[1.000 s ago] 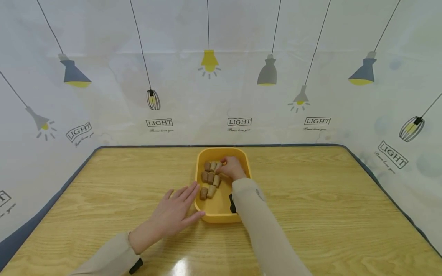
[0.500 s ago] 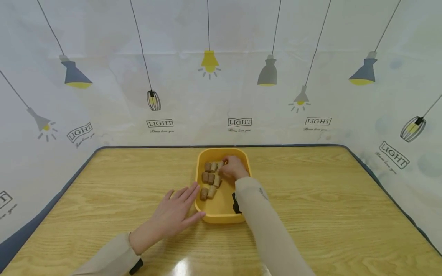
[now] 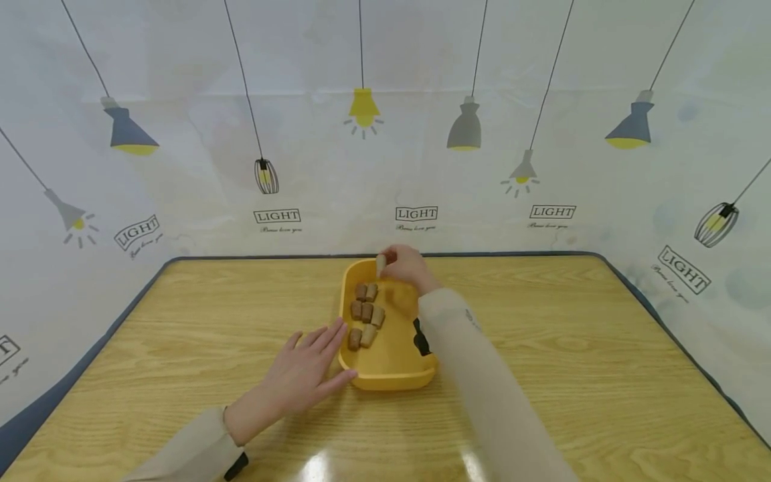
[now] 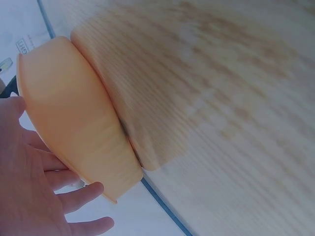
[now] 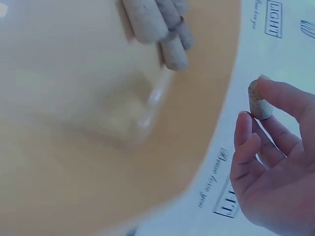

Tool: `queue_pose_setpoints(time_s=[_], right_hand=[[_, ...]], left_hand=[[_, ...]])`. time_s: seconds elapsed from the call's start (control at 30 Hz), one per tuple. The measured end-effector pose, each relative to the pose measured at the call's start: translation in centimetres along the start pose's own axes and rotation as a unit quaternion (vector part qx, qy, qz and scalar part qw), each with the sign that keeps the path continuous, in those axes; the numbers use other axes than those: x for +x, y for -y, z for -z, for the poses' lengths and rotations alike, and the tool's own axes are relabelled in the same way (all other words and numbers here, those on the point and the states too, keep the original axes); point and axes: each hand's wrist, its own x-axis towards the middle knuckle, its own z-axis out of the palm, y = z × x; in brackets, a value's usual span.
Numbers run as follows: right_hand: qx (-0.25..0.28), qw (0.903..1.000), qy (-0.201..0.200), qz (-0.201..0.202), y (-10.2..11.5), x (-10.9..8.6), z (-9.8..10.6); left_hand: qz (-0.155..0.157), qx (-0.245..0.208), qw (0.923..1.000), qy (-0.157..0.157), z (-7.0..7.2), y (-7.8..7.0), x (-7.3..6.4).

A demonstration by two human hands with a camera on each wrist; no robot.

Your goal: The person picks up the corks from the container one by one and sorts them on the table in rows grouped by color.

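My right hand (image 3: pixel 409 265) pinches a light cork (image 3: pixel 381 265) between thumb and fingers, raised over the far end of a yellow plastic bin (image 3: pixel 394 381). In the right wrist view the same pale speckled cork (image 5: pixel 260 101) stands upright between the fingertips. Several other corks lie along the bin's left side, among them a dark brown cork (image 3: pixel 355 338) and a light cork (image 3: pixel 369 335) at the near end. Spread and fairly straight, the fingers of my left hand (image 3: pixel 301 371) rest at the bin's left rim. From the left wrist view, the bin's outer wall (image 4: pixel 74 108) shows beside those fingers.
The bin stands on a wood-grain table (image 3: pixel 241 301), close to its dark back edge (image 3: pixel 271 256). Behind rises a white backdrop (image 3: pixel 325 154) printed with lamps. A black wrist strap (image 3: pixel 421 338) is on the right sleeve, over the bin's right side.
My right hand has lifted a light cork out of the back row and moved it up and away from me. My left hand has kept its place at the rim.
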Motion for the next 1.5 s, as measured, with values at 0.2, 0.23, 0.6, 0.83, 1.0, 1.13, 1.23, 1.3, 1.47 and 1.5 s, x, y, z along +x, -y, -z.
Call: queue_pose_setpoints(time_s=[0.2,0.23,0.6,0.83,1.0,1.13,1.23,1.3,1.47,1.5], right_hand=[[-0.032,0.9988,0.002,0.036,0.6,-0.4,2.4],[-0.036,0.9984,0.004,0.043,0.6,-0.5,2.7],[-0.078,0.9910,0.027,0.106,-2.4,-2.0,4.8],[-0.073,0.9849,0.045,0.151,-3.7,-3.8,5.6],[-0.070,0.9834,0.052,0.159,-4.3,-5.2,5.9],[-0.070,0.9835,0.052,0.159,-5.1,-6.0,6.2],[-0.070,0.9826,0.047,0.165,-5.9,-6.4,6.4],[-0.066,0.9817,0.040,0.174,-6.5,-6.6,6.7],[-0.057,0.9821,0.028,0.177,-8.0,-7.0,7.3],[-0.058,0.9825,0.027,0.175,-8.3,-7.1,7.4]], left_hand=[[-0.002,0.001,1.0000,-0.005,-0.1,0.1,-0.1],[-0.003,0.002,1.0000,-0.006,-0.1,0.1,-0.1],[-0.008,0.004,0.9999,-0.005,-0.1,0.1,0.0],[-0.010,0.007,0.9999,-0.005,-0.2,0.2,0.0],[-0.014,0.008,0.9998,-0.015,-0.3,0.2,0.0],[-0.019,0.006,0.9996,-0.022,-0.2,0.2,-0.1],[-0.021,0.006,0.9994,-0.025,-0.2,0.2,-0.1],[-0.021,0.006,0.9995,-0.024,-0.1,0.2,-0.1],[-0.019,0.006,0.9996,-0.021,-0.1,0.2,-0.1],[-0.019,0.006,0.9996,-0.021,-0.1,0.2,-0.1]])
